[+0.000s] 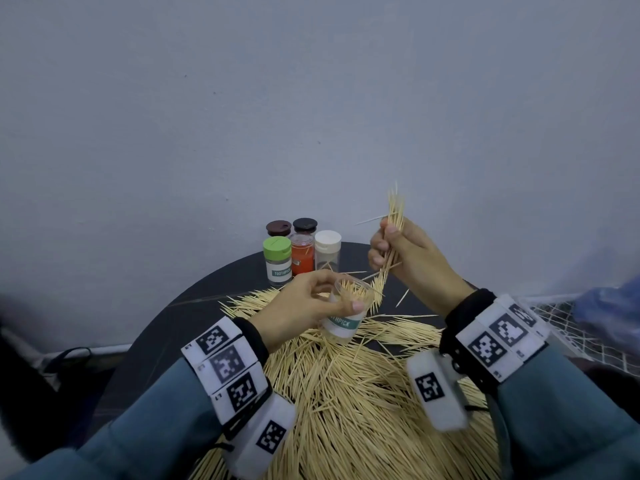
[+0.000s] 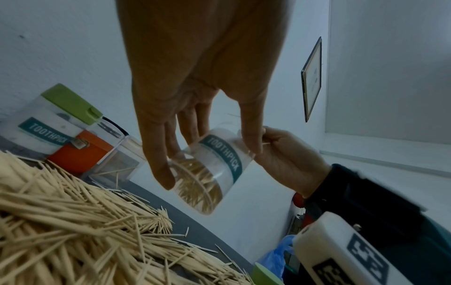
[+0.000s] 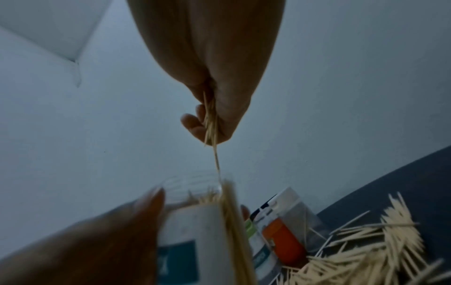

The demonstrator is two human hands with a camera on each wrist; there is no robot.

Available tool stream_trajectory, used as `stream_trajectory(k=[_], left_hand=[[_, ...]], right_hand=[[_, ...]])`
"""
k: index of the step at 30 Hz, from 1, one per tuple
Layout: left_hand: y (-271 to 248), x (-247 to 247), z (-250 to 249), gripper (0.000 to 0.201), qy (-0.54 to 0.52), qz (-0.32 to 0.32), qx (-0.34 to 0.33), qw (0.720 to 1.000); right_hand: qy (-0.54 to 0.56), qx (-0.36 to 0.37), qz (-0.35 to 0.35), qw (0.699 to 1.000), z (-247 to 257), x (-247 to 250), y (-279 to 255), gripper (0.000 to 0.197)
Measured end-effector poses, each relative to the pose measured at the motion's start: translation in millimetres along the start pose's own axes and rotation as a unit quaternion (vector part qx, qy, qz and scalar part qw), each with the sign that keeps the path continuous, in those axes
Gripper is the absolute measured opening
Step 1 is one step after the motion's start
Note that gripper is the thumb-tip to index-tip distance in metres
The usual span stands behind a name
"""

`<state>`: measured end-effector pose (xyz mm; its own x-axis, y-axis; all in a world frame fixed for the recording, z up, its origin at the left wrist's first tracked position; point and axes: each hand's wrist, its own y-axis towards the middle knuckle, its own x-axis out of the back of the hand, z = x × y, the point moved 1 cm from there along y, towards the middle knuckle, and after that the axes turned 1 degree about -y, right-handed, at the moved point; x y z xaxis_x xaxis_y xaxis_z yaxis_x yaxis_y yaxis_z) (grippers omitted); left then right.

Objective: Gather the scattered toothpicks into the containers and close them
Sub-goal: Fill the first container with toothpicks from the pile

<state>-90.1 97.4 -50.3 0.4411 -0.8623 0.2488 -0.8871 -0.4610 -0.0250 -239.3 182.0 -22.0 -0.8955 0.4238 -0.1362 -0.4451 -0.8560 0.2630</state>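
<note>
Right hand [image 1: 401, 251] — toothpick bundle [image 1: 393, 233] near-upright, perhaps tilted — above jar [image 1: 346, 310].

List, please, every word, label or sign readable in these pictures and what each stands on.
"TOOTHPICK": teal band on the open container that the left hand holds.
"TOOTHPICK": teal band on the green-lidded container.
Square black-and-white codes, no words: wristbands.
Framed notice on the wall: too small to read.

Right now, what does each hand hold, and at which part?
The left hand grips the open clear container around its side wall. The right hand grips a toothpick bundle near its middle.
</note>
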Motion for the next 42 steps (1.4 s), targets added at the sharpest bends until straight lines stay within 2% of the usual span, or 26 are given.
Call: stream_trajectory(k=[4, 7, 9, 14, 19, 25, 29, 34, 39, 42], left_hand=[[-0.2, -1.6, 0.1, 0.059, 0.011, -0.001, 0.008, 1.000], [-0.7, -3.3, -0.3, 0.053, 0.017, -0.001, 0.006, 1.000], [-1.2, -3.9, -0.2, 0.061, 0.000, -0.002, -0.001, 1.000], [-0.3, -0.3, 1.6, 0.046, -0.023, -0.011, -0.006, 1.000], [1.0, 1.9, 3.0, 0.057, -0.025, -0.019, -0.010, 0.999], [1.4, 4.4, 3.5, 0.049, -0.025, -0.016, -0.014, 0.999], [0.1, 1.3, 3.2, 0.063, -0.009, -0.017, -0.005, 1.000], [-0.1, 0.4, 1.6, 0.046, -0.023, -0.012, -0.002, 1.000], [-1.5, 0.9, 0.9, 0.050, -0.027, -0.013, -0.002, 1.000], [-2.0, 0.9, 0.6, 0.060, -0.026, -0.008, -0.003, 1.000]], right_hand=[[-0.046, 0.016, 0.015, 0.999, -6.0, -13.0, -8.1, 0.020], [-0.084, 0.025, 0.014, 0.996, -15.7, -19.4, -15.3, 0.020], [-0.107, 0.027, 0.006, 0.994, -20.5, -23.4, -20.1, 0.021], [-0.100, 0.031, 0.017, 0.994, -20.5, -30.3, -28.9, 0.024], [-0.103, 0.005, 0.031, 0.994, -27.2, -31.2, -32.9, 0.028], [-0.100, -0.016, 0.037, 0.994, -33.6, -28.0, -32.2, 0.023], [-0.114, -0.006, 0.028, 0.993, -27.5, -24.4, -30.7, 0.027], [-0.117, 0.002, 0.037, 0.992, -25.4, -24.0, -33.3, 0.028], [-0.103, 0.007, 0.034, 0.994, -35.7, -24.6, -31.5, 0.030], [-0.105, 0.011, 0.029, 0.994, -37.4, -24.0, -29.9, 0.031]])
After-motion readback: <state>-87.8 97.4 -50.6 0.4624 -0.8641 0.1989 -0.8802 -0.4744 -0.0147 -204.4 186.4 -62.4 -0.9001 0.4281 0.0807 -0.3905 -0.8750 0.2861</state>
